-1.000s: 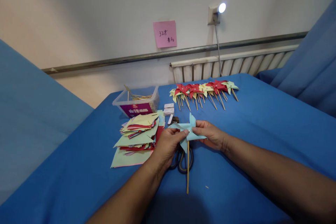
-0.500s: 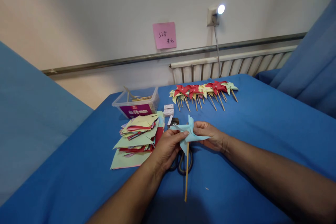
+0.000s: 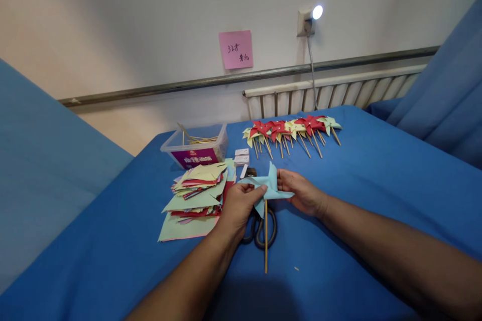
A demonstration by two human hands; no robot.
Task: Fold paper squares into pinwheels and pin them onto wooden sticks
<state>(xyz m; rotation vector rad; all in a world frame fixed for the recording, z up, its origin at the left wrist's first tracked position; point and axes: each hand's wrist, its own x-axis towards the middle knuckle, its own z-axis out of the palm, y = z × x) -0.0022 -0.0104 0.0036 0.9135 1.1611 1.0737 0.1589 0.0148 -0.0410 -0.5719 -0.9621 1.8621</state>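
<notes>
A light blue paper pinwheel [image 3: 268,188] on a thin wooden stick [image 3: 265,241] is held over the blue cloth. My left hand [image 3: 238,206] pinches the pinwheel's left side from below. From the right, my right hand [image 3: 300,191] holds its paper blades. The stick hangs straight down toward me. Dark scissors [image 3: 259,228] lie on the cloth beneath the pinwheel, partly hidden by my left hand.
A stack of cut coloured paper [image 3: 196,195] lies left of my hands. Behind it stands a clear plastic box [image 3: 196,148] with sticks, and small white boxes [image 3: 241,156]. A row of finished red and yellow pinwheels [image 3: 291,133] lies farther back. Blue cloth [image 3: 376,170] covers the surface.
The pinwheel and both hands shifted slightly up and left; the stick's lower end rose a little. The paper blades look turned a bit between my fingers.
</notes>
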